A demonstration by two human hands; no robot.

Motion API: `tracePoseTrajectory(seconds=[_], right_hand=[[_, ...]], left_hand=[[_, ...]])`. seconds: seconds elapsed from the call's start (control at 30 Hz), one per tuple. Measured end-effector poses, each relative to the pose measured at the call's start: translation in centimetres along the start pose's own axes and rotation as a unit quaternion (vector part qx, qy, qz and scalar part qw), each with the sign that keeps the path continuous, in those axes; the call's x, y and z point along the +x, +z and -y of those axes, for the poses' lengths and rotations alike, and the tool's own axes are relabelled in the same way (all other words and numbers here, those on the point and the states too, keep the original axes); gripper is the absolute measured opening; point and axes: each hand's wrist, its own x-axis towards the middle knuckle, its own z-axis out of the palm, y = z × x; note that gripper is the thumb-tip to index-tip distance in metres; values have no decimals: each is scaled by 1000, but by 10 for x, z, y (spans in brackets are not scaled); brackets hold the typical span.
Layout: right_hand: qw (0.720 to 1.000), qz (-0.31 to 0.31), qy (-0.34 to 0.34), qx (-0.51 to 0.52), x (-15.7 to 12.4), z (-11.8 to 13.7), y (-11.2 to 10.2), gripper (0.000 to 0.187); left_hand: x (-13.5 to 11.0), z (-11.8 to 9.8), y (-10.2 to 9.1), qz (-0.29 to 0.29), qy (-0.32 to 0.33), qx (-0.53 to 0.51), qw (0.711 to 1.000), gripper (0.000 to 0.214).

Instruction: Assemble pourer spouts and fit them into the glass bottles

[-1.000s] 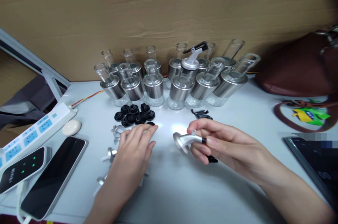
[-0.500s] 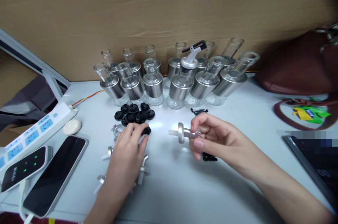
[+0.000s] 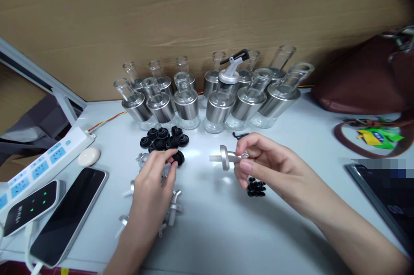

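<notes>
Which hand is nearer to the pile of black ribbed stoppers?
Left. The left hand is at the near edge of the pile, pinching a black stopper; the right hand is farther, to the pile's right, holding a silver pourer.

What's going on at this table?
A person's right hand holds a silver pourer spout sideways, its pale tube pointing left. The left hand pinches a black stopper next to a pile of black ribbed stoppers. More silver spouts lie around the left forearm, and small black pieces sit under the right hand. Behind stand metal-sleeved glass bottles; one in the front row wears a pourer with a black lever.
</notes>
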Motion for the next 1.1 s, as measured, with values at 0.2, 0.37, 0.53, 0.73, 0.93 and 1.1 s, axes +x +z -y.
tracePoseTrajectory(seconds=[0.2,0.37,0.53,0.73,0.93,1.1], right_hand=[[998,-12,14,-65,1,4,6,12],[996,20,39,-82,-3,2,12,7],[995,2,31,-91,-9,-1,14,8],[989,-26,5,-149,-8,1,14,12],[983,-20,-1,-180,-11,0,18,16],[994,-16,11,-112,-11,-2,23,16]], left_hand=[[-2,-22,-3,-50,-86,-317,943,25],[-5,-29,-7,-29,-104,-411,905,32],[-7,-28,-11,22,-23,-399,916,25],[-9,-23,-11,44,9,-382,923,32],[-8,-20,-12,11,42,-358,933,22],[-7,-19,-13,8,62,-346,936,23]])
